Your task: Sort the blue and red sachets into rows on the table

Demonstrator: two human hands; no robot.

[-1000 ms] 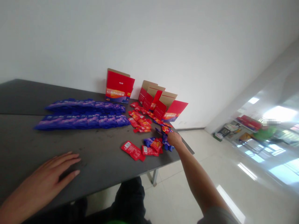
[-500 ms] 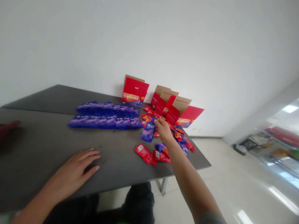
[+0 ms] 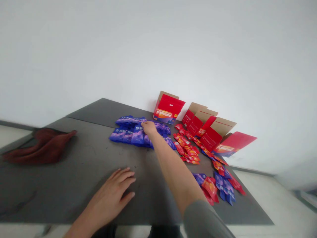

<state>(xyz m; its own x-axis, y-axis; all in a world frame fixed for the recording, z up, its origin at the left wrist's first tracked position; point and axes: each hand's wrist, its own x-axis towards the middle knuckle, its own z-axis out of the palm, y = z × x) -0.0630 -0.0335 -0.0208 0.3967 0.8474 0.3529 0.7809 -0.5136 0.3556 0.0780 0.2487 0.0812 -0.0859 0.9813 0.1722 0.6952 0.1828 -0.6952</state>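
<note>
My right hand (image 3: 149,127) reaches across the dark grey table (image 3: 81,165) to the rows of blue packets (image 3: 123,134). Its fingers are closed on the top of one blue packet (image 3: 138,135), which lies on the near row. My left hand (image 3: 114,188) rests flat on the table near the front edge, fingers spread and holding nothing. A pile of red packets (image 3: 187,147) lies just right of the blue rows. A mixed heap of red and blue packets (image 3: 219,186) sits by the table's right edge, beside my right forearm.
Three opened red cardboard boxes (image 3: 168,109) (image 3: 198,120) (image 3: 224,140) stand along the white wall at the back. A dark red cloth (image 3: 42,145) lies crumpled at the table's left end. The floor shows beyond the right edge.
My right hand picked a blue packet from the mixed heap and carried it left to the blue rows. The view swung left, showing the red cloth. My left hand stayed flat.
</note>
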